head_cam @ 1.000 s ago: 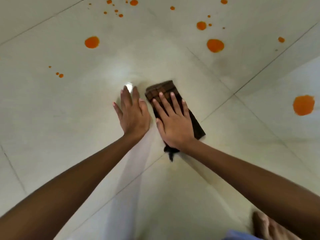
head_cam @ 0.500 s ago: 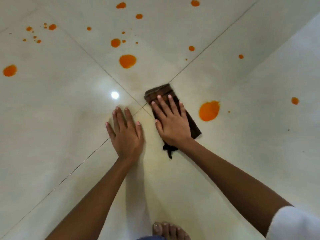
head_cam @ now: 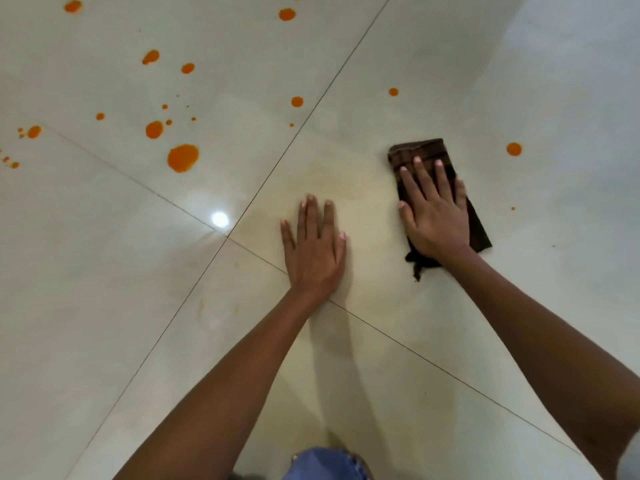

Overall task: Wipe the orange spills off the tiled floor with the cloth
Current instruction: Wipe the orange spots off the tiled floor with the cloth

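Head view: a right hand (head_cam: 434, 216) presses flat, fingers straight, on a folded dark brown cloth (head_cam: 420, 150) on the tiled floor (head_cam: 104, 306). The left hand (head_cam: 315, 251) rests flat, fingers released, beside it. Orange spills (head_cam: 183, 157) dot the tiles farther left.

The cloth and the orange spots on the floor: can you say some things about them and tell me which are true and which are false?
1. The right hand presses flat on the brown cloth. True.
2. The left hand holds a sponge. False: it rests flat on the bare floor, holding nothing.
3. The biggest orange spill lies left of both hands. True.
4. The cloth covers that spill. False: the cloth lies apart from it, well to its right.
5. A small orange spot sits right of the cloth. True.
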